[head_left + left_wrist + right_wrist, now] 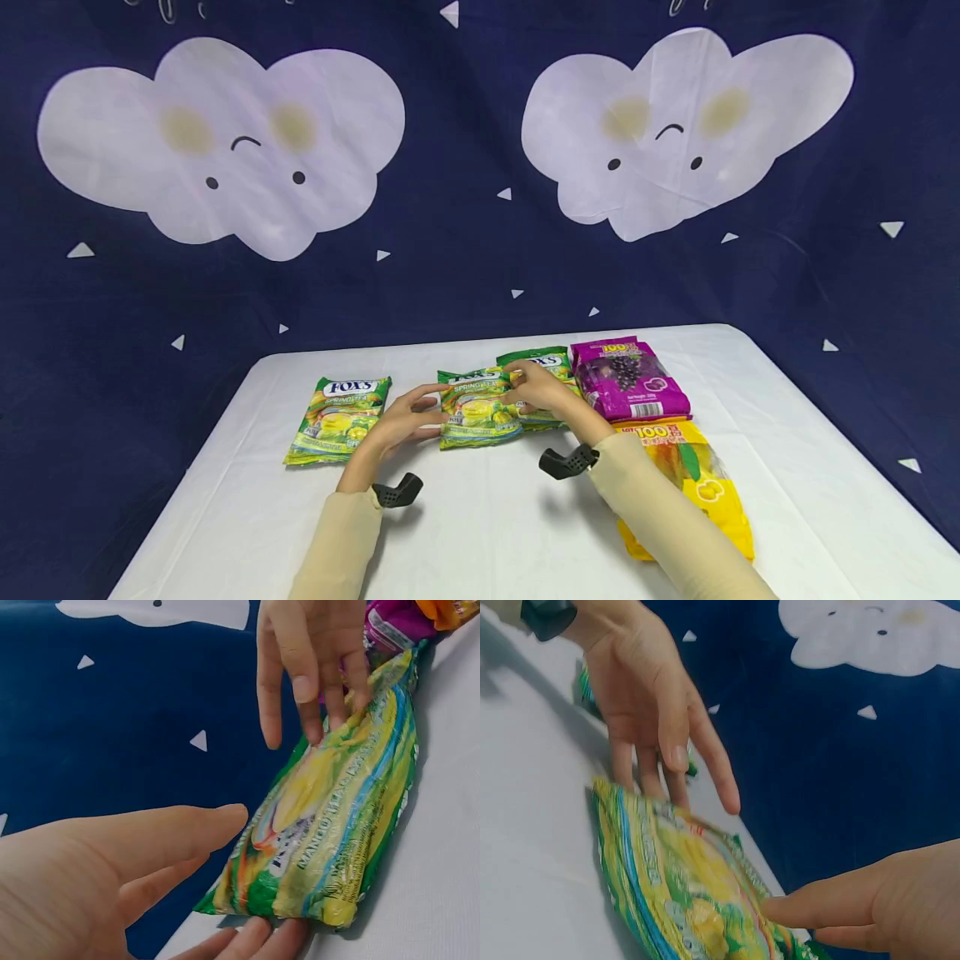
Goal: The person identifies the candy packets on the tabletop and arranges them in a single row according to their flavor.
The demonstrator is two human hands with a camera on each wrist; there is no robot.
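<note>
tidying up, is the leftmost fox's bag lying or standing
Lying: the leftmost FOX'S bag rests on the white table, printed side up.

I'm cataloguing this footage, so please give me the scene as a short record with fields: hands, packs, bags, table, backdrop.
Left hand: at the left edge of the middle pack
Right hand: at the middle pack's right side, partly hiding the right pack
Green packs: three; left pack apart from the others
Purple bag: beside the right pack
Yellow bag: nearer the wearer, partly behind the right sleeve
Table: white
Backdrop: dark blue, clouds and triangles
</note>
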